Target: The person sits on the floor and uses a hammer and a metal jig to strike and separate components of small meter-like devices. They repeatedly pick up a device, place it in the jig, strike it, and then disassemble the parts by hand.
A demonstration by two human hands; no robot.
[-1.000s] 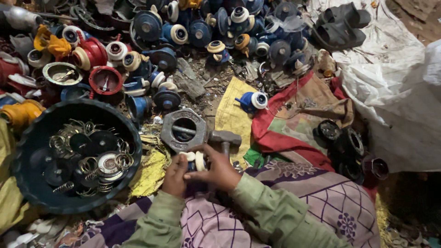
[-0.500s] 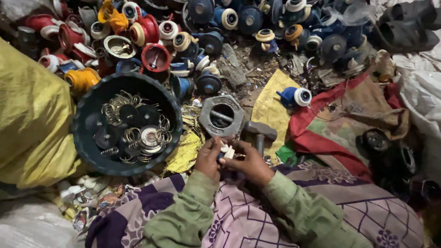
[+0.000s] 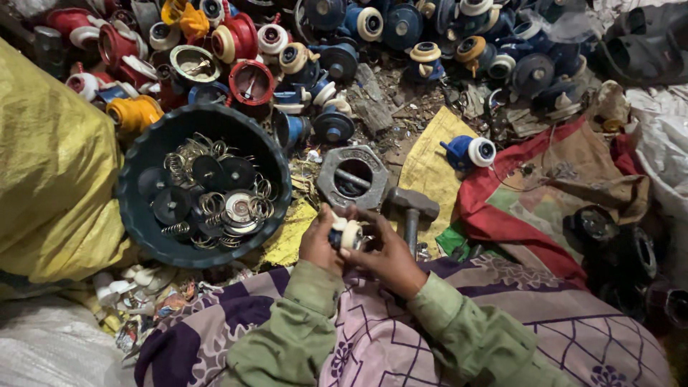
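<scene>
A big yellow sack [image 3: 50, 165] bulges well to the left of the grey hexagonal metal block [image 3: 352, 176], and that block is what I steer by. Between sack and block sits a round dark bowl [image 3: 136, 208], holding coiled springs, dark discs and shiny metal rings. Beyond the bowl, up and left of the block, lies a heap of red, yellow and cream valve-like parts [image 3: 215, 50].

The block itself lies flat on the littered ground, its round opening facing up. Just below it, the person's left hand [image 3: 317, 242] and right hand [image 3: 390, 256] meet over the lap. Together they clasp a small cream and blue part [image 3: 347, 234]: the left hand's fingers curl around its near side, the right hand's fingers press on it from the other side, so both hands are closed on that one piece. It is held just in front of the block, apart from it.

Immediately right of the block a hammer [image 3: 411, 210] lies with its grey head up by the block's corner and its handle running down beside the right hand. Further right, on a yellow cloth [image 3: 430, 165], rests a lone blue part with a white cap [image 3: 470, 152]. Beyond that spreads a red and brown cloth [image 3: 545, 201], and up behind the block a pile of blue parts [image 3: 444, 36].
</scene>
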